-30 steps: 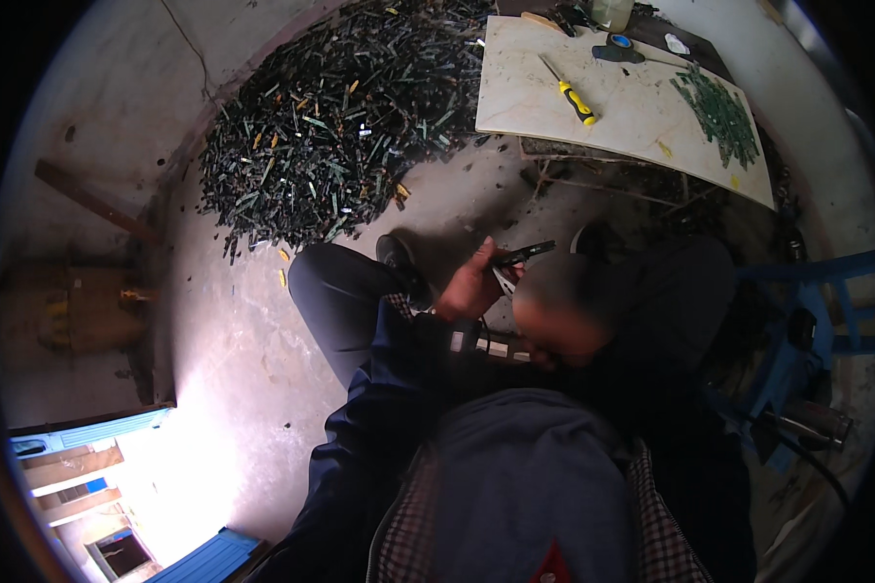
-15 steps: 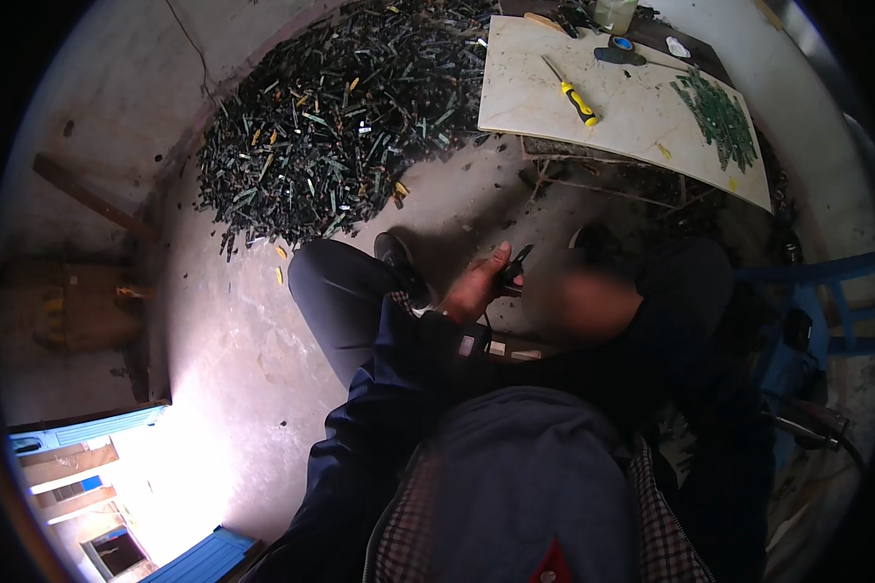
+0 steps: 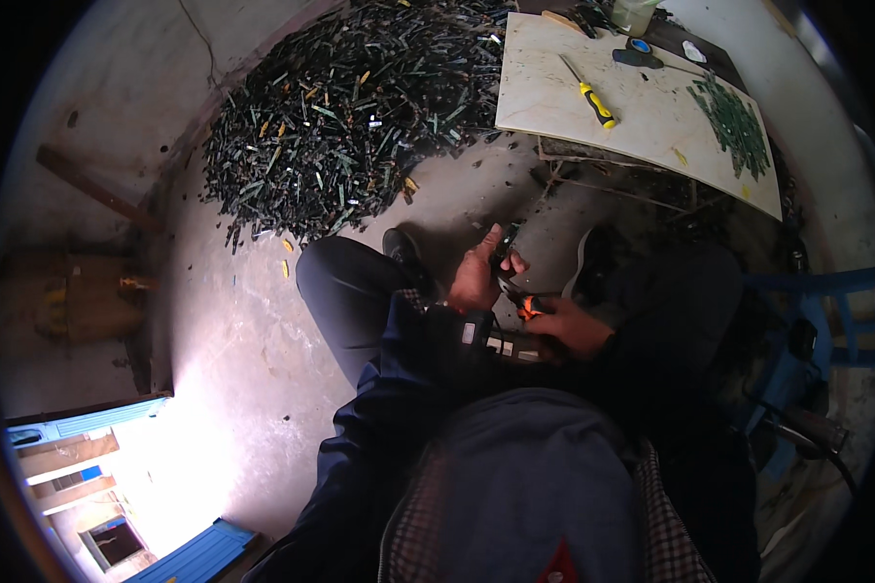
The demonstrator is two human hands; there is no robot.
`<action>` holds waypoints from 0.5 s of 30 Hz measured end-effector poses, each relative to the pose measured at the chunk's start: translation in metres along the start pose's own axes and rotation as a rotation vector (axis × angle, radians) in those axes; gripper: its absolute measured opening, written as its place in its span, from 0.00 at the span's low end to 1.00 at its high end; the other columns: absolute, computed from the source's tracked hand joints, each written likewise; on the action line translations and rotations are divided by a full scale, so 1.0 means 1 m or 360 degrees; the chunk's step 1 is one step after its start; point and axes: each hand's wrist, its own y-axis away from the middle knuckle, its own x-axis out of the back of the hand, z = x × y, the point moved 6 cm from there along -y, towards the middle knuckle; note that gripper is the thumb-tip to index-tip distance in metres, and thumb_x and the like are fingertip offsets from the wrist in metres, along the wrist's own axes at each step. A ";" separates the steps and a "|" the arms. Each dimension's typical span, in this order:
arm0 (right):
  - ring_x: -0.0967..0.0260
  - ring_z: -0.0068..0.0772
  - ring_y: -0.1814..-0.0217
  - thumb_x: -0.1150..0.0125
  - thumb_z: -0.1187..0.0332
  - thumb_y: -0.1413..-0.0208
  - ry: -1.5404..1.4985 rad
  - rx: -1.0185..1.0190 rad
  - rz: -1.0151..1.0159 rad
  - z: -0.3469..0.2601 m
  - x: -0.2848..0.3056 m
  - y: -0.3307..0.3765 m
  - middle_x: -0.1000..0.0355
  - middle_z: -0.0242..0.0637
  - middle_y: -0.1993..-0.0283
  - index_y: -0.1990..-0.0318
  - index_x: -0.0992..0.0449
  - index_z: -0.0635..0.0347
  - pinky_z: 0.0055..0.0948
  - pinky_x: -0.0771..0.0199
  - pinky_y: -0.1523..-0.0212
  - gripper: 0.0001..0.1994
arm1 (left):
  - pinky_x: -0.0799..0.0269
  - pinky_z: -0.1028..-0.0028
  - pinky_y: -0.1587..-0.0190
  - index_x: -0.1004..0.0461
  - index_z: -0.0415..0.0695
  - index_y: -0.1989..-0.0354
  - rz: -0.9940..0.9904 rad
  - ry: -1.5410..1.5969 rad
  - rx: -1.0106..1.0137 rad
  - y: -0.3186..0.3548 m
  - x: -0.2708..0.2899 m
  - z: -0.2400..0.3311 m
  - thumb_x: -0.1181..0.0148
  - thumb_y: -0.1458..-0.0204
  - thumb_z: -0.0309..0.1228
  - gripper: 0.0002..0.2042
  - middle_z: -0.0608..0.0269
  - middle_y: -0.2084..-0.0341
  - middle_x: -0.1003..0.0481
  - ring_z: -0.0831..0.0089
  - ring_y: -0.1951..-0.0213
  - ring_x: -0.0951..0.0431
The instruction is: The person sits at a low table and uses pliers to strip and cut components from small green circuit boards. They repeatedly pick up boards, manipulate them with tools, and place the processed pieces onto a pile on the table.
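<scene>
Between my knees, my left hand [image 3: 475,276] is closed round a small dark strip [image 3: 504,251], its thumb pointing away from me. Close by on the right, my right hand [image 3: 576,328] grips pliers with orange handles [image 3: 528,307]. The jaws of the pliers point up and left, at the lower end of the strip. Whether the jaws touch it cannot be made out. My left fingers and the shadow hide part of the strip.
A large heap of dark strips [image 3: 311,136] covers the floor ahead. At right, a low pale board [image 3: 554,87] bears a yellow-black chisel-like tool [image 3: 597,105], a dark-handled screwdriver [image 3: 637,59] and green strips [image 3: 732,126]. A blue chair [image 3: 797,291] stands right.
My right hand, smeared by motion before, now shows clearly, with the pliers near my left hand. My left fingers have shifted on the strip. The whole view has swung slightly.
</scene>
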 end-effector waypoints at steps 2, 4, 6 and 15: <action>0.36 0.25 0.80 0.43 0.66 0.49 -0.0441 -0.0059 -0.0060 0.001 -0.016 0.007 0.34 0.34 0.80 0.69 0.30 0.61 0.26 0.39 0.81 0.08 | 0.34 0.61 0.50 0.37 0.44 0.84 -0.0081 0.0165 0.0013 -0.009 -0.006 -0.001 0.53 0.40 0.50 0.25 0.54 0.82 0.29 0.59 0.68 0.27; 0.38 0.25 0.82 0.43 0.67 0.49 -0.0819 -0.0076 -0.0198 -0.001 -0.033 0.008 0.35 0.34 0.80 0.70 0.30 0.60 0.26 0.41 0.82 0.07 | 0.34 0.60 0.50 0.37 0.44 0.84 -0.0132 0.0291 -0.0028 -0.012 -0.004 0.000 0.53 0.40 0.51 0.26 0.54 0.82 0.29 0.59 0.68 0.27; 0.37 0.25 0.81 0.43 0.67 0.49 -0.0440 0.0049 -0.0186 -0.016 -0.028 0.015 0.36 0.33 0.80 0.71 0.30 0.60 0.26 0.41 0.81 0.07 | 0.33 0.60 0.50 0.36 0.43 0.84 -0.0209 0.0385 -0.0088 -0.013 -0.006 0.000 0.55 0.40 0.52 0.26 0.54 0.82 0.29 0.58 0.69 0.27; 0.31 0.51 0.71 0.44 0.62 0.52 0.1634 0.0732 0.0370 -0.018 0.051 0.006 0.30 0.51 0.73 0.73 0.27 0.66 0.40 0.31 0.68 0.13 | 0.29 0.61 0.54 0.27 0.34 0.72 0.0146 -0.0197 0.0179 -0.010 0.029 -0.024 0.60 0.43 0.61 0.35 0.50 0.71 0.28 0.58 0.66 0.26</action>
